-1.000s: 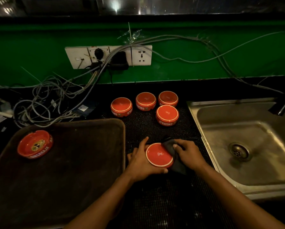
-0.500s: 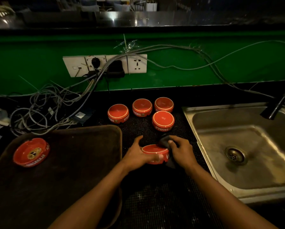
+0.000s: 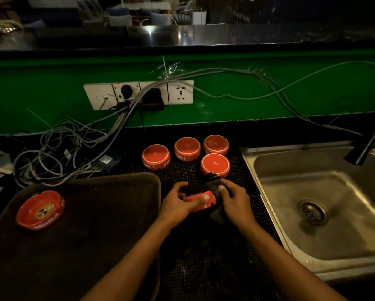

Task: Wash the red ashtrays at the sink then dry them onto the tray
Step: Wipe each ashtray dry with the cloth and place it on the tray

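Drying one red ashtray, with the sink as my landmark.
Tray (image 3: 117, 192): dark, rimmed, far left of the sink; one glossy finished ashtray (image 3: 40, 210) sits upright in it.
Left hand (image 3: 177, 203): grasping the held ashtray (image 3: 200, 202), tilted on edge, nearer the tray.
Right hand (image 3: 234, 203): gripping a dark cloth (image 3: 214, 187) against the ashtray's sink-side rim.
Waiting ashtrays (image 3: 214, 165): four, upside down behind my hands.
Sink (image 3: 312, 235): dull steel.
Next move: leftward, away from the sink.

Two bare forearms, hands (image 3: 177, 203) ungloved; no sleeves, no jewellery visible.
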